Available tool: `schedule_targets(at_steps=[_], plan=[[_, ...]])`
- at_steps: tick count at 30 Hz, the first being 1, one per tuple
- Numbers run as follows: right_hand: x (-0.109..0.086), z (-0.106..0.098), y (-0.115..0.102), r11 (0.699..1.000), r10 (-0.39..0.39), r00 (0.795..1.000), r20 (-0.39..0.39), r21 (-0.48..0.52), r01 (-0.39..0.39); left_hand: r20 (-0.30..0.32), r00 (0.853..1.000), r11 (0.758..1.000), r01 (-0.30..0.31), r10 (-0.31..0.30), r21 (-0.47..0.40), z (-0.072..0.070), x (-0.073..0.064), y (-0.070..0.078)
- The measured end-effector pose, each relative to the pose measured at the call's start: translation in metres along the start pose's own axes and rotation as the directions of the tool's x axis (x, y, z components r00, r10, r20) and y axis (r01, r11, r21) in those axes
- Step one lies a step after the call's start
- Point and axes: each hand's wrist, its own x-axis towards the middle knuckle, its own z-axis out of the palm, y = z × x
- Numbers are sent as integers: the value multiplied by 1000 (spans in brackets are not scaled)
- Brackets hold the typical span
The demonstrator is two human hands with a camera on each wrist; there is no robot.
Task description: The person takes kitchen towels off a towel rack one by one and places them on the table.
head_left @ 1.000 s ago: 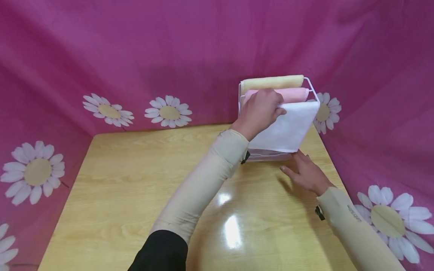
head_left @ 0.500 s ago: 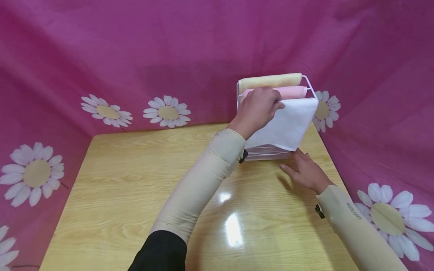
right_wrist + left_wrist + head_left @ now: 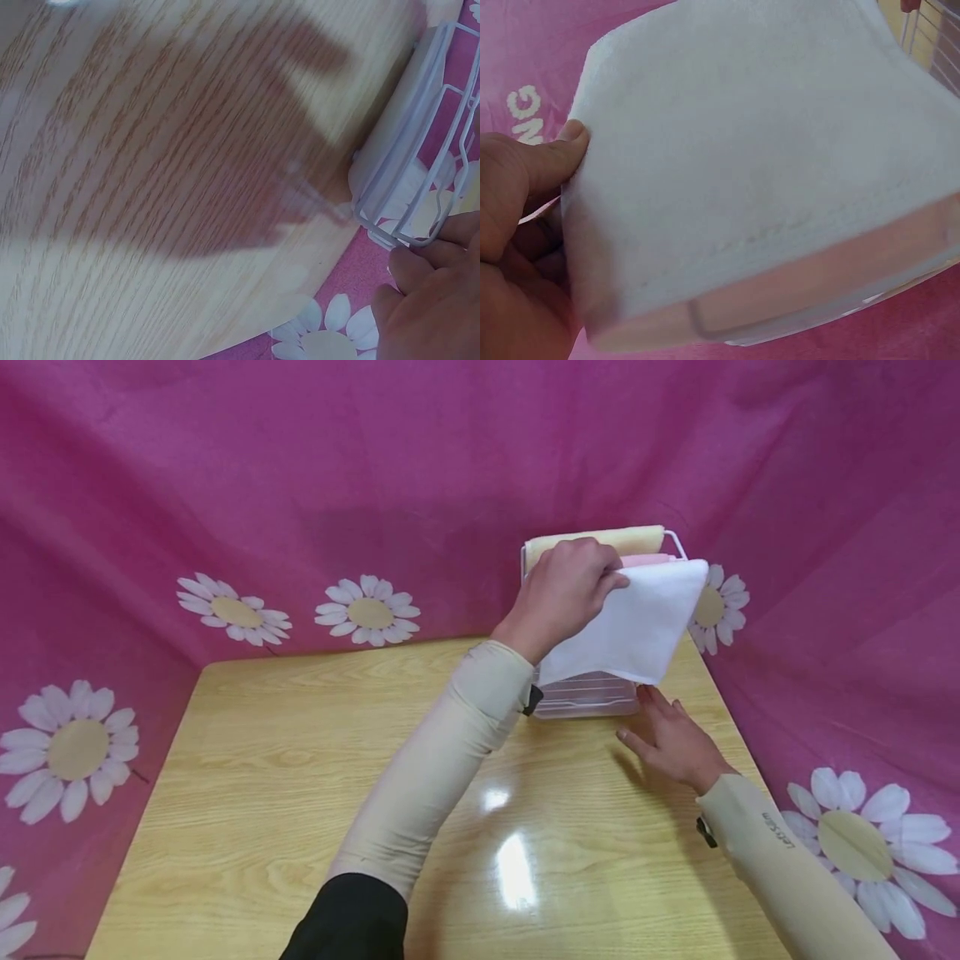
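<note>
In the head view, my left hand (image 3: 562,593) pinches the upper left part of a folded white cloth (image 3: 637,627) at the front of a white wire rack (image 3: 677,545). The thumb lies on the cloth's near face in the left wrist view, where the cloth (image 3: 742,150) hangs with a loose lower edge. Behind it, a pink cloth (image 3: 648,560) and a pale yellow cloth (image 3: 630,538) drape over the rack's bars. My right hand (image 3: 678,743) holds the rack's lower right corner, its fingers hooked at the bottom wire (image 3: 416,241) in the right wrist view.
The rack's clear base tray (image 3: 585,702) sits on a glossy wooden table (image 3: 300,802) near its back right corner. A magenta curtain (image 3: 420,460) with large daisies surrounds the back and sides.
My left hand has risen slightly, lifting the white cloth. Its lower edge is higher, showing more tray, and its upper right corner now stands off the rack's front rail. The right hand stays put.
</note>
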Motion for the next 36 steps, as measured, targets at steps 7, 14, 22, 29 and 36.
schedule_targets(at_steps=[7,14,22,29,36], plan=[[-1,1,1,999,13,1000,12,-49,-13,-24,999,999,-25,26,26,-13,0,6],[0,2,3,998,16,1000,22,-63,-15,-76,997,1000,-30,30,-5,-38,-2,12],[1,2,4,998,8,1000,19,-58,-7,-131,988,996,-81,78,-23,-65,-10,22],[4,2,5,1000,-4,1000,-13,-24,4,-162,981,993,-112,106,-33,-88,-20,29],[5,1,5,1000,-2,1000,-25,19,3,-187,973,989,-141,133,-33,-105,-31,34]])
